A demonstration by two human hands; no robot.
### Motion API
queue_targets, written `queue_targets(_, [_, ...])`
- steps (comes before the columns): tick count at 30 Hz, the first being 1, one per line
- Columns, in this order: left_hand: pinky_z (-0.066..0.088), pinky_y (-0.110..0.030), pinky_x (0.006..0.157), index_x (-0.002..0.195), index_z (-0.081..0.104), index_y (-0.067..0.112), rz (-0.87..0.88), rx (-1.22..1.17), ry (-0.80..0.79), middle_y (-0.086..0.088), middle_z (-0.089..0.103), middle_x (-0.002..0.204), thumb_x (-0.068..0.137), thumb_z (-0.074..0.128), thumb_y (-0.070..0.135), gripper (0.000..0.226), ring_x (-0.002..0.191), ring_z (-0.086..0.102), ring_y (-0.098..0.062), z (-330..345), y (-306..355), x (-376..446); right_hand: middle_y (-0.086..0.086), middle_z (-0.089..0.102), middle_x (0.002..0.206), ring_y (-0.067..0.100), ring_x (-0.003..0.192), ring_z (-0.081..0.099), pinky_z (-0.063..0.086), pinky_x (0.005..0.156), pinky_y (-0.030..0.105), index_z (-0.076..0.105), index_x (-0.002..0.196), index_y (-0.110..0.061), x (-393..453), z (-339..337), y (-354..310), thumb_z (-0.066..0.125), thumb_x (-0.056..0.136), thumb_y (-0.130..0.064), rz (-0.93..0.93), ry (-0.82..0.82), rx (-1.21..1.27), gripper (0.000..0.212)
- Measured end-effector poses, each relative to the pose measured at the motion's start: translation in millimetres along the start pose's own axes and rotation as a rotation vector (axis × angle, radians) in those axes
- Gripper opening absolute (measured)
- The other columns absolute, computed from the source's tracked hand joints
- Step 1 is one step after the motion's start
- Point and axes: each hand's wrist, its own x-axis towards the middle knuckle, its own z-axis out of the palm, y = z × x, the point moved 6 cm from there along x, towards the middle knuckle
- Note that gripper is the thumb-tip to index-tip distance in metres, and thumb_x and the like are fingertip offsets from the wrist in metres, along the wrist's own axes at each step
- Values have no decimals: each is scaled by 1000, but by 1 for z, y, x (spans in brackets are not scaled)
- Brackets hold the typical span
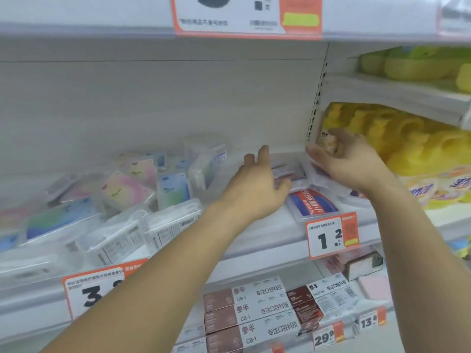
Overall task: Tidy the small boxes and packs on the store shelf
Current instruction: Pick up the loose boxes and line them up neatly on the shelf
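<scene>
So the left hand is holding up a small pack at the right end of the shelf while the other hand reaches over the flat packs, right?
Not quite: the hands are swapped. The head view shows the right hand gripping the small pack at the right end of the shelf, while the left hand, fingers spread, reaches over the flat packs.

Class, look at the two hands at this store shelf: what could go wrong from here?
1. The right hand pinches one small pack above loosely piled packs; it may slip and scatter them.
2. The left hand reaches in open; its forearm could nudge the tilted clear boxes off the shelf edge.
</scene>
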Motion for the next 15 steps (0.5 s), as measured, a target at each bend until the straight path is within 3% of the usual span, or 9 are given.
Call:
queue_targets(3, [47,-40,91,121,56,13,105,161,115,-11,61,117,89,53,45,45,111,56,-31,-41,-2,-21,8,62,122,22,108,60,42,85,27,57,131,-18,-6,1,-50,65,89,-45,-173,82,108,50])
queue_targets(5, [47,-40,91,118,58,16,109,248,156,-7,62,115,88,51,48,44,112,54,-28,-71,-15,-37,3,68,107,17,98,64,46,78,22,64,119,-18,-14,18,-92,69,88,-35,-278,14,207,35])
queue_targets(7, [43,-39,97,127,53,23,48,364,80,-4,57,124,86,50,56,52,120,48,-25,-93,-41,-58,0,70,101,15,94,66,46,74,15,68,111,-20,-26,45,-134,71,87,-33,-345,-151,282,27])
queue_targets(10, [34,-42,106,134,46,34,-75,533,-184,-2,46,136,78,49,71,68,130,37,-26,-105,-95,-89,-4,61,118,12,104,60,43,84,20,66,117,-29,-35,91,-179,69,87,-45,-402,-380,215,34])
queue_targets(12, [29,-44,110,135,45,39,-113,507,-294,-1,42,142,74,42,79,73,133,34,-25,-104,-126,-106,1,49,129,14,107,56,38,89,19,61,125,-33,-26,108,-189,66,88,-47,-392,-352,162,40])
queue_targets(15, [15,-45,118,138,38,44,-37,470,-238,3,30,153,72,21,81,78,139,25,-23,-101,-143,-120,7,49,137,19,110,58,39,95,20,59,129,-30,0,124,-180,68,85,-48,-290,-214,215,49])
